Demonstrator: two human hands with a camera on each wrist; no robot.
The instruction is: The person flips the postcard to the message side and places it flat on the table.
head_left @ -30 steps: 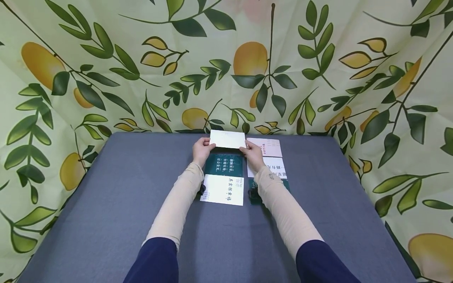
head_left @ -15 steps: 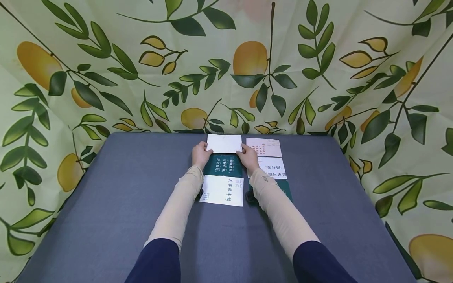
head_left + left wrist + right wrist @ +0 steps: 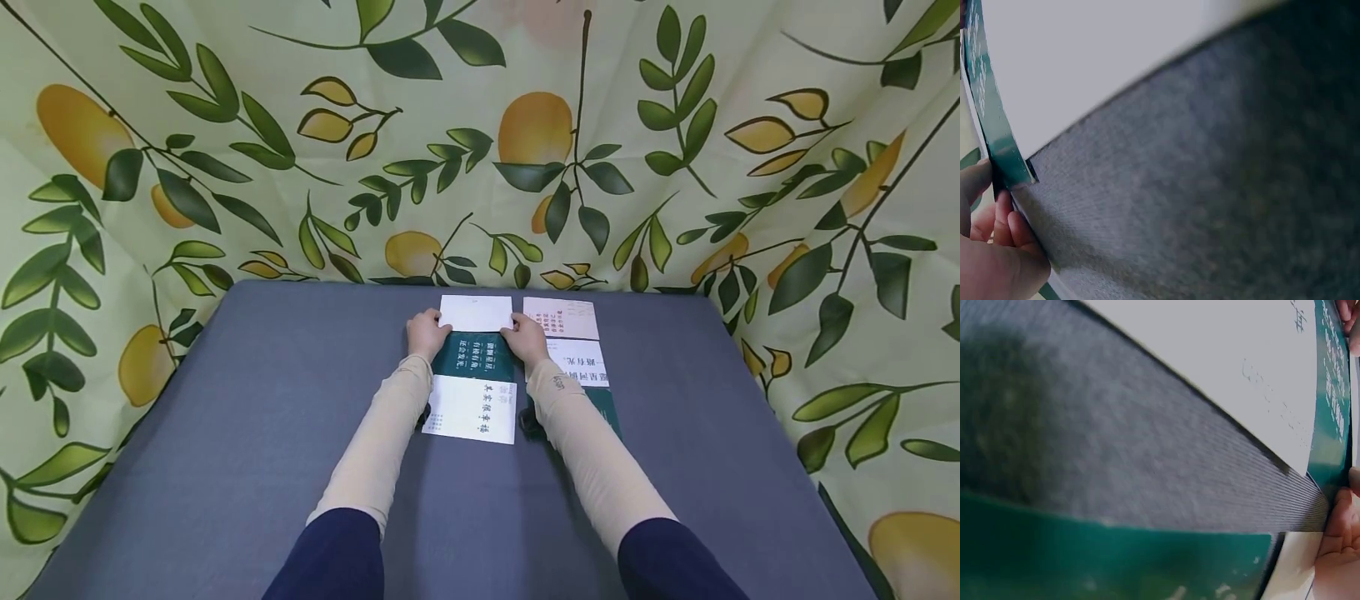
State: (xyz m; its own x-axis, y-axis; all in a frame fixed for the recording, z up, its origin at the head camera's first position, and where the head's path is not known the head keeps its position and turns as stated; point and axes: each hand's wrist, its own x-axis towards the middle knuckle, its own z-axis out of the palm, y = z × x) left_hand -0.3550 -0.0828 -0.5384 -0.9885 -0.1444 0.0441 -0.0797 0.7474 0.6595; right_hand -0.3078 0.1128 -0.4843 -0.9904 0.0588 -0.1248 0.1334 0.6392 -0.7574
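A plain white postcard [image 3: 476, 313] lies close over the table at the far end of the left column, its near edge against a green postcard [image 3: 474, 356] with white writing. My left hand [image 3: 427, 335] pinches its near left corner, thumb on top. At the near right corner, my right hand [image 3: 527, 340] pinches it the same way. Nearest the body in this column is a white postcard with black writing [image 3: 469, 408]. In the left wrist view, thumb and curled fingers [image 3: 1019, 228] show at the green card's corner.
A second column stands just to the right: a pink postcard [image 3: 560, 318] with red writing, a white one [image 3: 581, 361] with dark writing, and a green one [image 3: 603, 407] partly hidden by the right sleeve. A leaf-and-fruit patterned curtain [image 3: 450, 192] hangs behind the grey table [image 3: 247, 433].
Both hands have brought the plain white postcard slightly toward the body and left, down against the green one. Over the last half second hands and card hardly move; the head view shifts a little.
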